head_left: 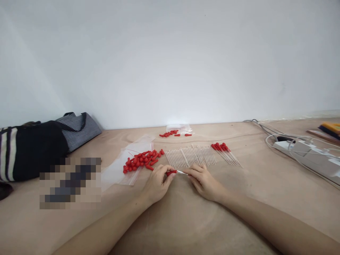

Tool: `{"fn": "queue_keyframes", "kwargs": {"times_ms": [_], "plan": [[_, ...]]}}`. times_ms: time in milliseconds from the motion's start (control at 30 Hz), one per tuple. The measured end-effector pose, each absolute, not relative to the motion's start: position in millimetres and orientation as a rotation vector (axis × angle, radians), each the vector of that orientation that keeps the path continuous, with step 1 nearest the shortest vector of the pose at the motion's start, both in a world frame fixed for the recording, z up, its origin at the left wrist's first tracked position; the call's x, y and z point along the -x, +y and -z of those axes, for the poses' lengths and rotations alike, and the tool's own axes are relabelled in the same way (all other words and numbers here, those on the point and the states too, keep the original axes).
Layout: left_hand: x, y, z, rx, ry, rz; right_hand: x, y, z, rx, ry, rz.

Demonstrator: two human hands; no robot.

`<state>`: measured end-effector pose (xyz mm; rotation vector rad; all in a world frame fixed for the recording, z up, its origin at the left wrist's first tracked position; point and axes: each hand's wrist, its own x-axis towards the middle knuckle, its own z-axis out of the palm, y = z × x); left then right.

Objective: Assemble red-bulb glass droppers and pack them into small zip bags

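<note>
Between finger and thumb, my left hand (160, 180) pinches a red rubber dropper bulb (171, 173). My right hand (204, 182) grips a thin glass dropper tube (182, 172), whose end meets the bulb's mouth; how far it sits inside cannot be seen. Just beyond my hands lies a row of clear glass tubes (190, 156), side by side. A heap of loose red bulbs (140, 161) rests on a clear plastic bag (117, 170) to the left. On the right are several droppers with red bulbs fitted (225, 154), tips pointing toward me.
At the back lie more red bulbs (168, 134) and tubes by a small plastic bag (178, 127). A white power strip (308, 156) with cables stands at right, near stacked books (329, 131). Black and striped bags (39, 148) occupy the left, beside a pixelated patch.
</note>
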<state>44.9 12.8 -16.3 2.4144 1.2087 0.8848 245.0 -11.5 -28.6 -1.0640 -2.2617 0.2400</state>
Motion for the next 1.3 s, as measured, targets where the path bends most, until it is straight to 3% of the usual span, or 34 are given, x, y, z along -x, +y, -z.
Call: {"fn": "queue_keyframes", "kwargs": {"times_ms": [367,700,1300], "plan": [[-46,10,17,-2.436,1.188,-0.914,-239,-15,26,1.021,-2.191,-0.204],[-50,4,7,-2.619,1.115,-0.877,-243,-12,21,0.990,-2.336,0.151],[-49,1,13,-2.776,0.990,-0.879,-239,-12,18,1.026,-2.384,-0.204]]}}
